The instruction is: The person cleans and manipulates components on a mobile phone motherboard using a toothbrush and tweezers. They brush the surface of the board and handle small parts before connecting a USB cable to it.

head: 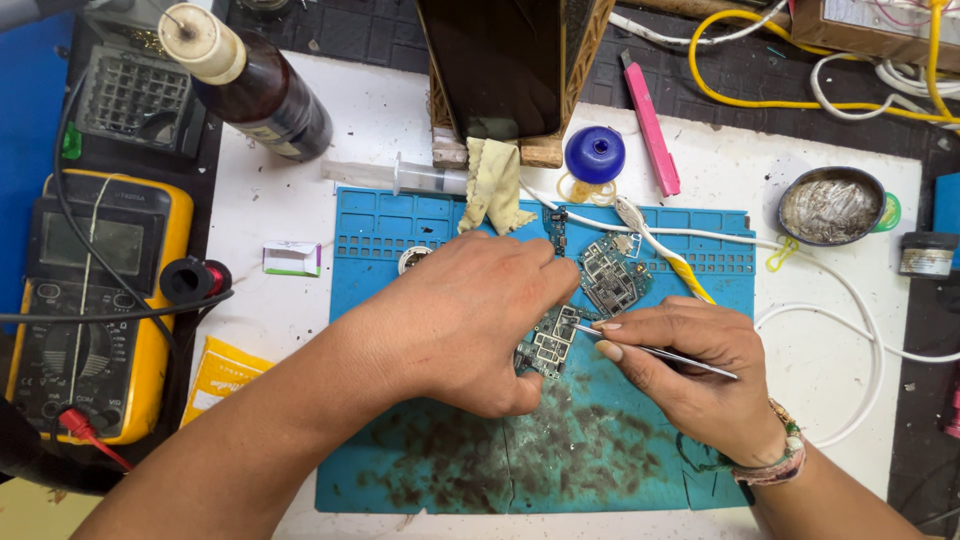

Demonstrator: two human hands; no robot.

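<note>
Workbench seen from above. A white tabletop, speckled with dark flecks, fills the middle of the view. Beyond its far edge lies a dark mat with a moulded grid pattern. At the far left the surface is bright blue. A pale yellowish patch shows at the near left corner. Lighting is even and bright, casting only soft shadows. No walls, windows or floor are visible.
</note>
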